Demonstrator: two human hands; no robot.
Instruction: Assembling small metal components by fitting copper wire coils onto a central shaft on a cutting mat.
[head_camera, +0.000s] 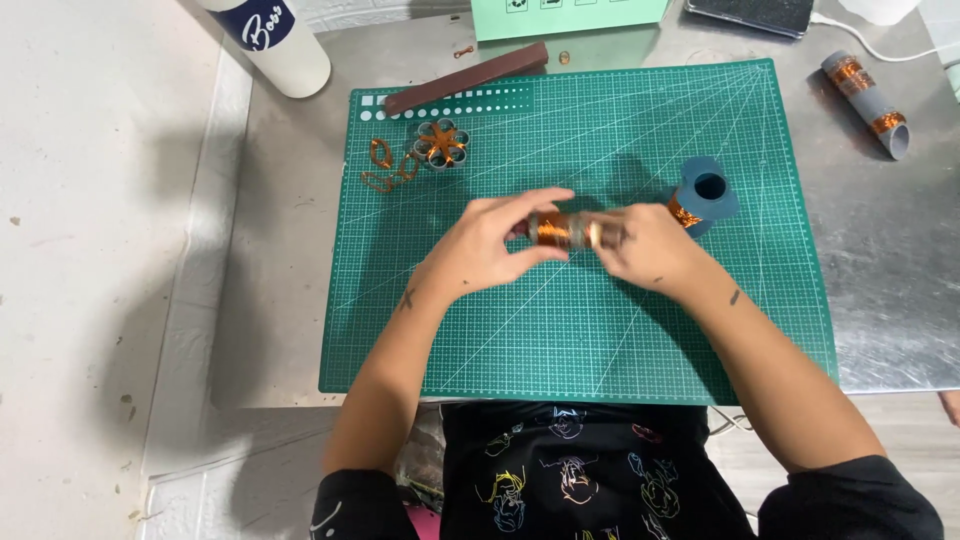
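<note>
Green cutting mat (560, 330), hands gripping copper-wound tube (560, 229)

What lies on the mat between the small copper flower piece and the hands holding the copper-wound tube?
Nothing: the head view shows bare green cutting mat between the copper flower piece and the left hand gripping the copper-wound tube.

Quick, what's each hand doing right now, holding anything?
Left hand: fingers closed on one end of a small copper-wound cylinder.
Right hand: gripping the other end of the same cylinder, above the green cutting mat.
</note>
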